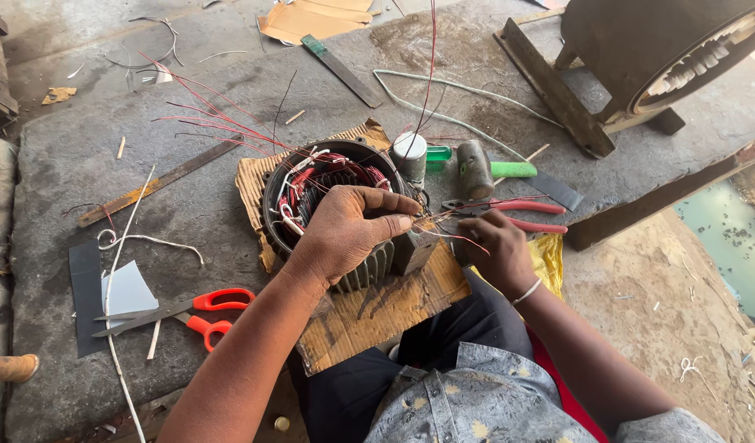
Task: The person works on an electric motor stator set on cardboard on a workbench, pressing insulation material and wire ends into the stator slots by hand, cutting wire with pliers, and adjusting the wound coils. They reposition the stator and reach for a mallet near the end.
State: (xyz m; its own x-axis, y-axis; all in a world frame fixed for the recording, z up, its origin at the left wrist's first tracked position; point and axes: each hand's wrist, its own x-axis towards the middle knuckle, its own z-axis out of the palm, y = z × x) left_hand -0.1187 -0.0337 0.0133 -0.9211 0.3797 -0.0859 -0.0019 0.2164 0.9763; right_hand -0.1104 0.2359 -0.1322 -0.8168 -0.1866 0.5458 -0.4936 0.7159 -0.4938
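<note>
Two bare hands meet over the near rim of a round black motor stator with red and white windings (332,197), which lies on its side with its open bore turned up toward the camera, so the coils and their leads can be reached from above. It sits on a torn sheet of brown corrugated cardboard (394,308), apparently as a pad between its ribbed housing and the rough grey stone surface (205,221). The left hand (348,234) arches over the rim with its fingertips pressed together, pinching the thin red wire leads (443,235) that run across to the right hand (496,250); that hand is curled shut around their other end, so the strands seem drawn taut between the two. Longer red leads (205,115) fan out from the far side of the bore, clear of the work. Just beyond the right hand lie red-handled pliers (508,212), and past them a mallet with a green handle (488,168) and a white-capped green bottle (414,153), all within easy reach. Orange-handled scissors (176,312) rest well to the left beside a pale card sheet (130,289), and a larger dark motor housing (656,49) stands at the far right.
</note>
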